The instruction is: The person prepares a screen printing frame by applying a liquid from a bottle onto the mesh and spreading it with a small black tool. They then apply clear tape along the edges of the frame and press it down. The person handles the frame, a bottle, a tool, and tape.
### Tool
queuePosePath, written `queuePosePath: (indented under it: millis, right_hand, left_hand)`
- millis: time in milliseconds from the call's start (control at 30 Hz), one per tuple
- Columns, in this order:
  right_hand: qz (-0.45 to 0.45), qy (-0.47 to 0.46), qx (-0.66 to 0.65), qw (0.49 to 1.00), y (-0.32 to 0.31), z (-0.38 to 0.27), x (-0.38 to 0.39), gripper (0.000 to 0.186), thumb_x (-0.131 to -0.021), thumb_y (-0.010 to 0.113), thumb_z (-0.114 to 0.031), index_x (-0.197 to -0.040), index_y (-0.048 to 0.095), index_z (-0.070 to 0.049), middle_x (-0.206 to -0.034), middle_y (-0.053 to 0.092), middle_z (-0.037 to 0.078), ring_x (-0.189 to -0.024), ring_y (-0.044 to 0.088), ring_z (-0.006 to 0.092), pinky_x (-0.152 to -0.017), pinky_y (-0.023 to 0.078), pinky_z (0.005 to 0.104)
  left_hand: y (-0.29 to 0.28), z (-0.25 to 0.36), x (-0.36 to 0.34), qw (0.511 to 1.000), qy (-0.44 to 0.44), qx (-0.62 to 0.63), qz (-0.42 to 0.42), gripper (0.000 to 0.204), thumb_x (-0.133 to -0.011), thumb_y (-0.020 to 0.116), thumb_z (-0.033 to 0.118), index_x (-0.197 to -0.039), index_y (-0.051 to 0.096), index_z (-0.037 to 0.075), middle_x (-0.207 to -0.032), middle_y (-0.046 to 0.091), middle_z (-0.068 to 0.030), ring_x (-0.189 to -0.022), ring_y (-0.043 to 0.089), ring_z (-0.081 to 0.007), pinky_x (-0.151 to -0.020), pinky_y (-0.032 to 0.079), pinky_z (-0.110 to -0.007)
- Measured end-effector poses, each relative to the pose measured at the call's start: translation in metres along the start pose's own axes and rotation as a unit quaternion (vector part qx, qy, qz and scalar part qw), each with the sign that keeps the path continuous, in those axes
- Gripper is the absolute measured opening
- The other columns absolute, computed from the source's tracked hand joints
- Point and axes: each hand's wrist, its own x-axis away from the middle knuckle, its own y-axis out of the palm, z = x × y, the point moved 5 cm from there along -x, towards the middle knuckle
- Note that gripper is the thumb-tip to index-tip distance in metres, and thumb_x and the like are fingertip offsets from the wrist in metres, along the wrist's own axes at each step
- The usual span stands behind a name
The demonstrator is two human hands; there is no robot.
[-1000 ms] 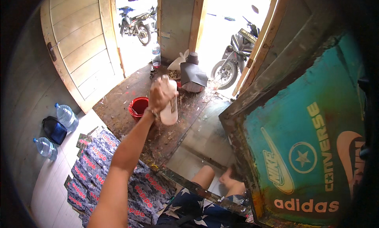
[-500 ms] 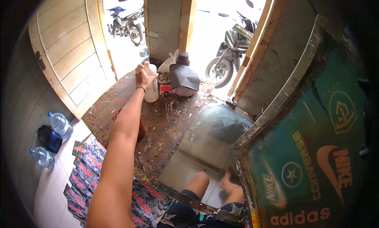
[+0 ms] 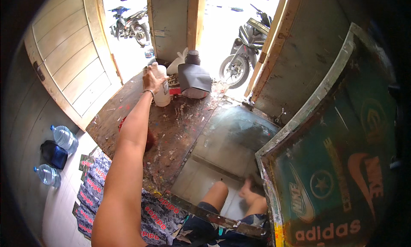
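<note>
Bench (image 3: 180,131) paint-spattered; left hand (image 3: 150,80) grips white bottle (image 3: 162,91); doorway bright.

Plank wall (image 3: 64,63), paint-spattered worktable (image 3: 171,131), bright open doorways, parked motorcycles (image 3: 246,46) outside, pale tiled floor (image 3: 60,204)

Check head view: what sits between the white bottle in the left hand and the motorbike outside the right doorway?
In the head view, a dark grey jug stands on the paint-stained table between the white bottle, gripped by the left hand, and the motorbike.
</note>
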Motion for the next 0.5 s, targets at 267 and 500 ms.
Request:
queuePosePath:
  millis: [267, 500]
  right_hand:
    - [-0.015, -0.015, 0.010, 1.000, -0.013, -0.008, 0.002, 0.037, -0.070, 0.066, 0.000, -0.106, 0.065, 0.007, -0.104, 0.066, 0.021, -0.093, 0.064, 0.0284, -0.082, 0.055, 0.0410]
    - [-0.040, -0.039, -0.051, 0.997, 0.018, -0.013, 0.014, 0.037, -0.069, 0.067, 0.002, -0.105, 0.064, 0.007, -0.106, 0.065, 0.019, -0.089, 0.064, 0.0269, -0.076, 0.056, 0.0383]
  left_hand:
    - [-0.075, 0.020, 0.001, 0.986, 0.012, 0.008, -0.164, 0.138, -0.063, 0.076, 0.076, -0.152, 0.013, -0.009, -0.154, 0.023, -0.0346, -0.146, 0.024, -0.0430, -0.121, 0.024, -0.044]
    - [-0.249, -0.067, 0.162, 0.975, -0.020, 0.223, -0.008, 0.124, -0.078, 0.070, 0.065, -0.155, 0.001, -0.003, -0.161, 0.014, -0.0249, -0.151, 0.013, -0.0322, -0.122, 0.014, -0.045]
